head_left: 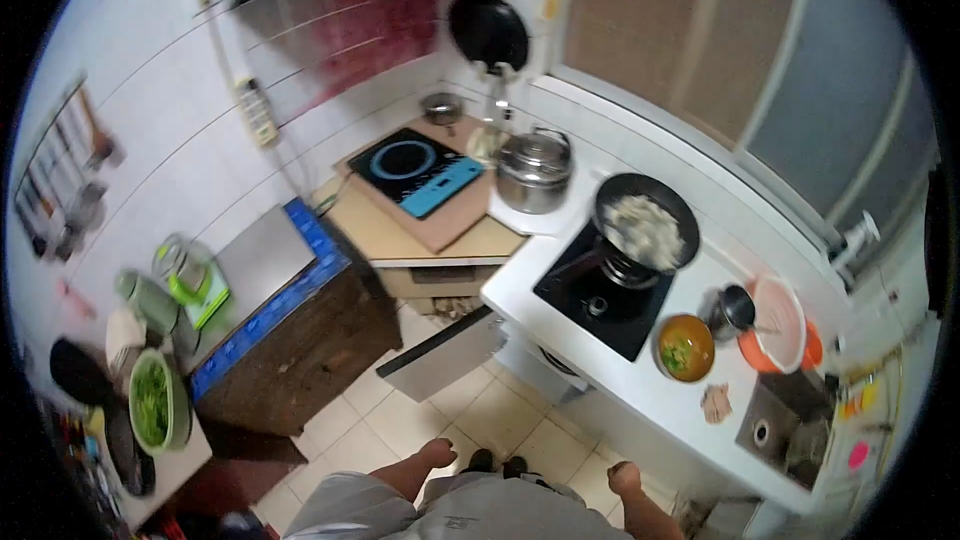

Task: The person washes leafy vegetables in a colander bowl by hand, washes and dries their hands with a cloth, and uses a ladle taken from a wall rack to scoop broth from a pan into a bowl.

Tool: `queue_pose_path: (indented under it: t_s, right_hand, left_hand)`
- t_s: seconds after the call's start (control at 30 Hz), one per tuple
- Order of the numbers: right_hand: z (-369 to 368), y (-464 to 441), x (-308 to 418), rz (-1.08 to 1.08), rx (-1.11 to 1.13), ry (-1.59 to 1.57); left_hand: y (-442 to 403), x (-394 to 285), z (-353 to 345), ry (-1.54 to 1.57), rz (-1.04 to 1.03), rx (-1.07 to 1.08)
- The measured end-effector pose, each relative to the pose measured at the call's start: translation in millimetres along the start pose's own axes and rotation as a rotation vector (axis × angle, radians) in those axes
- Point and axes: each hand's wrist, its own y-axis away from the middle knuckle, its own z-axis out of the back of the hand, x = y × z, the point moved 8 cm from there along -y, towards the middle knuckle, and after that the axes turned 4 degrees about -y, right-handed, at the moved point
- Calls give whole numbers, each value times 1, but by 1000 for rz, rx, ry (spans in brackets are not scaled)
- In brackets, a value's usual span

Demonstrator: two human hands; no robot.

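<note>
Low in front of my body hangs my left hand (437, 453), its fingers curled, with nothing visible in it. My right hand (624, 478) is also loosely closed, below the front edge of the white counter (620, 380), and appears to touch nothing. On the black gas stove (600, 305) stands a dark frying pan (646, 225) with pale pieces of food in it. An orange-brown bowl (685, 348) with liquid and chopped greens is on the counter, beside a dark metal pot (732, 311). A crumpled brownish scrap (716, 404) lies near the sink.
An open cabinet door (440, 354) juts out below the counter. An induction cooker (416, 171) and a steel pot (534, 172) occupy the corner. Basins (777, 315) stand near the sink (765, 427). A green basket (181, 410) of leafy greens is at left.
</note>
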Motion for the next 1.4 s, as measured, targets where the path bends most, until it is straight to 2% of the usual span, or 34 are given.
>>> queue_pose_path:
  t_s: [0.03,0.07,0.1,0.13,0.17,0.2,0.3,0.37,0.47,0.57,0.67,0.77,0.83,0.87,0.9,0.97,1.0,1.07,1.17,1.27,1.33,1.4]
  right_hand:
    - [1,10,9,-107,83,-57]
    - [-5,6,21,-71,159,-67]
    - [-29,-14,18,185,106,84]
    - [-17,-18,32,-81,317,70]
    - [-75,-60,16,734,-89,310]
    - [-86,-80,18,675,36,330]
    - [-104,-85,53,554,215,175]
    - [-117,-85,63,353,475,58]
    - [-125,-90,87,384,499,171]
    - [-122,-73,122,744,683,156]
    - [-123,-71,143,756,676,350]
    - [-128,-74,174,833,648,476]
    - [-126,-61,211,930,655,681]
    - [-134,-63,212,910,651,710]
    - [-139,-63,216,890,647,740]
    - [-170,-93,227,743,596,634]
    - [-170,-78,242,773,616,628]
    - [-135,-7,320,846,654,615]
    - [-180,6,360,1135,594,726]
    - [-178,52,438,876,720,486]
    - [-187,70,469,948,711,496]
    - [-203,77,487,1027,691,510]
  left_hand:
    - [24,0,-3,40,37,-2]
    - [40,-1,-5,56,70,7]
    - [48,-5,-6,87,105,0]
    - [53,-7,-10,121,146,-12]
    - [46,-2,-21,108,140,-32]
    - [41,4,-30,83,132,-42]
    - [96,3,-22,140,259,-61]
    - [106,16,-38,164,340,-105]
    - [139,20,-31,343,479,-147]
    - [175,20,-28,430,589,-191]
    - [204,27,-41,496,636,-198]
    - [253,17,-20,493,616,-169]
    - [233,70,-78,499,663,-200]
    - [227,86,-106,504,685,-201]
    - [252,83,-93,610,738,-198]
    - [268,108,-108,664,773,-278]
    - [268,120,-120,693,787,-320]
    - [269,148,-140,683,807,-360]
    - [300,171,-126,730,840,-388]
    - [330,194,-130,818,888,-400]
    - [349,205,-152,820,935,-433]
    - [359,209,-179,797,951,-369]
